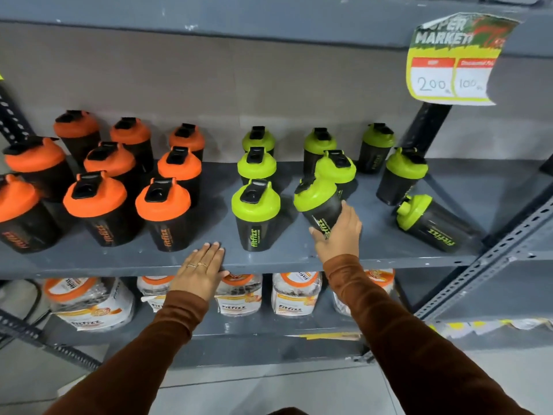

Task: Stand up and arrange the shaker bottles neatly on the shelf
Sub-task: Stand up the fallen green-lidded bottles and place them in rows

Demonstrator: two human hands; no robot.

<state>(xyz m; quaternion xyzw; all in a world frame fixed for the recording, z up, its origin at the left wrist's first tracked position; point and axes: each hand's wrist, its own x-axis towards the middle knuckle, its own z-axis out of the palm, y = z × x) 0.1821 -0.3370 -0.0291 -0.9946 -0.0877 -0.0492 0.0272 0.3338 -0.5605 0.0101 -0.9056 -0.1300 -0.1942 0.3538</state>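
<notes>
At centre right of the frame, the person's right hand (338,235) clasps the dark body of a tilted green-lidded shaker bottle (318,202), its lid leaning toward the upper left, at the front of the grey metal shelf (119,259). The left hand (202,269) lies flat, fingers spread and holding nothing, on the shelf's front edge at lower centre. Orange-lidded shakers (163,211) stand upright in rows across the left half; more green-lidded ones stand at centre and right. One green-lidded bottle (431,220) lies on its side at far right. A price tag (449,61) hangs at upper right. Jars (239,295) sit on the shelf below.
</notes>
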